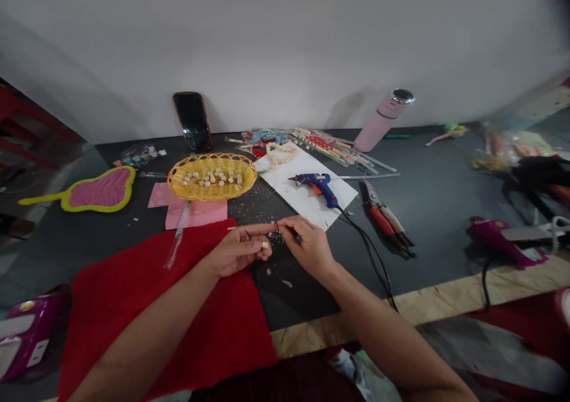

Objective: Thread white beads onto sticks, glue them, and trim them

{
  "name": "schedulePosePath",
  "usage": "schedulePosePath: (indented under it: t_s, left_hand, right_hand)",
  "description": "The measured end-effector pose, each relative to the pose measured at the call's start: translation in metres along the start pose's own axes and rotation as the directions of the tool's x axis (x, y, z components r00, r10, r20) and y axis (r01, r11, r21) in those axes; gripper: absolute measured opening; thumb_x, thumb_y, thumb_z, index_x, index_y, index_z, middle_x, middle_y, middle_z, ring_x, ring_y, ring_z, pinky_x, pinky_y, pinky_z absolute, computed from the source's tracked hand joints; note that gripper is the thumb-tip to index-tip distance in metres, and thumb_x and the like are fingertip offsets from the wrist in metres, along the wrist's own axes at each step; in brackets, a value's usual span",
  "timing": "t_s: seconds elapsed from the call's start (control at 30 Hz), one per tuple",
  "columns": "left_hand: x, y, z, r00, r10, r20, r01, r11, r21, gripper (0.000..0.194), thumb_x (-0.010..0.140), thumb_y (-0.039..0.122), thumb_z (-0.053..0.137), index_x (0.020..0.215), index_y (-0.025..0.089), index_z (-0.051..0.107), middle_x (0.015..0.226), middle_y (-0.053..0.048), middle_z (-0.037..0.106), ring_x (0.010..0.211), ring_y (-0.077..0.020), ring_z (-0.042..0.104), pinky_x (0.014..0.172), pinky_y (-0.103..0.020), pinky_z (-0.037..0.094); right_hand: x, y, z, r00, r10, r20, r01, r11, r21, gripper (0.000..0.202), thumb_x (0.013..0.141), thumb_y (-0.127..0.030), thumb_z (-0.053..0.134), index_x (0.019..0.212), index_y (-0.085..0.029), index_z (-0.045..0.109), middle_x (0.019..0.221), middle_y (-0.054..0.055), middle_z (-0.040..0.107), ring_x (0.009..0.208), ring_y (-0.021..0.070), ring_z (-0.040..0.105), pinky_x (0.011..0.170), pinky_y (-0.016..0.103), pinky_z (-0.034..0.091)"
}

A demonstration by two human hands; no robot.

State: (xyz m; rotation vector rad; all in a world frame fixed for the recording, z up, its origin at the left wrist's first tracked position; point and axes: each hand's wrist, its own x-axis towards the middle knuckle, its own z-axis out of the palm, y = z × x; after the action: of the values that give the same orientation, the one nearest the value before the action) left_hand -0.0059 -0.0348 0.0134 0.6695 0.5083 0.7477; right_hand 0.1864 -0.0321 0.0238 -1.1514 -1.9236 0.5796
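My left hand (240,249) is over the edge of a red cloth (178,307), a small whitish piece (264,245) held at its thumb, its index finger stretched to the right. The fingertips of my right hand (307,244) are pinched together at the tip of that index finger; what they hold, if anything, is too small to name. Small crumbs lie on the dark table just under the fingers. Beyond my left hand, a yellow wicker basket (212,177) holds several small whitish pieces. A blue glue gun (318,187) rests on a white sheet (289,179), near a ring of whitish pieces (280,152).
Pink sheets (196,213) lie by the basket. A phone (193,122) and a pink bottle (382,122) stand at the wall. Red-handled cutters (385,218) are right of the glue gun's black cable (371,247). Thin sticks (329,143) lie behind; a yellow-edged pink shape (98,190) is left.
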Motion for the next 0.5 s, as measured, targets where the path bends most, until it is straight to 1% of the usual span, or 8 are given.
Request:
schedulePosePath:
  t_s: [0.1, 0.2, 0.3, 0.4, 0.5]
  left_hand:
    - [-0.0003, 0.0000, -0.0010, 1.000, 0.017, 0.002, -0.017, 1.000, -0.017, 0.047, 0.073, 0.020, 0.069, 0.117, 0.011, 0.060, 0.074, -0.007, 0.064, 0.065, -0.0120, 0.057, 0.066, -0.026, 0.040]
    - [-0.0001, 0.0000, -0.0028, 0.999, 0.036, -0.003, -0.036, 0.999, -0.037, 0.046, 0.074, 0.020, 0.068, 0.118, 0.011, 0.059, 0.073, -0.006, 0.063, 0.065, -0.0119, 0.056, 0.065, -0.027, 0.041]
    - [0.0000, -0.0002, -0.0043, 0.999, 0.040, -0.009, -0.040, 0.998, -0.046, 0.047, 0.073, 0.020, 0.068, 0.119, 0.011, 0.058, 0.073, -0.005, 0.062, 0.063, -0.0116, 0.056, 0.065, -0.027, 0.041]
    - [-0.0004, -0.0007, -0.0045, 1.000, 0.024, 0.000, -0.024, 0.999, -0.047, 0.048, 0.073, 0.019, 0.069, 0.119, 0.012, 0.059, 0.073, -0.005, 0.062, 0.064, -0.0117, 0.056, 0.066, -0.028, 0.042]
    - [-0.0011, -0.0012, -0.0034, 1.000, 0.020, 0.014, -0.019, 0.998, -0.062, 0.048, 0.072, 0.019, 0.069, 0.118, 0.011, 0.059, 0.073, -0.005, 0.061, 0.065, -0.0114, 0.055, 0.066, -0.028, 0.041]
  right_hand:
    - [-0.0007, 0.0001, 0.0011, 0.998, -0.055, 0.019, 0.055, 0.998, -0.020, 0.019, 0.089, -0.019, 0.046, 0.097, -0.021, 0.064, 0.088, 0.006, 0.067, 0.083, 0.0166, 0.062, 0.078, 0.030, 0.051]
    - [-0.0019, 0.0020, 0.0024, 0.994, -0.106, 0.026, 0.106, 0.994, -0.022, 0.024, 0.089, -0.018, 0.045, 0.106, -0.021, 0.062, 0.095, 0.008, 0.067, 0.088, 0.0173, 0.062, 0.081, 0.031, 0.052]
    - [-0.0034, 0.0050, 0.0037, 0.993, -0.119, 0.026, 0.120, 0.993, -0.018, 0.027, 0.090, -0.018, 0.045, 0.111, -0.021, 0.061, 0.100, 0.008, 0.067, 0.092, 0.0175, 0.063, 0.083, 0.032, 0.052]
    - [-0.0047, 0.0067, 0.0040, 0.995, -0.100, 0.016, 0.100, 0.995, -0.024, 0.025, 0.089, -0.020, 0.047, 0.108, -0.023, 0.063, 0.098, 0.007, 0.068, 0.091, 0.0175, 0.063, 0.082, 0.033, 0.052]
    - [-0.0050, 0.0060, 0.0032, 0.994, -0.107, -0.001, 0.106, 0.992, -0.067, 0.020, 0.088, -0.020, 0.049, 0.099, -0.023, 0.065, 0.092, 0.006, 0.069, 0.087, 0.0172, 0.064, 0.080, 0.031, 0.052]
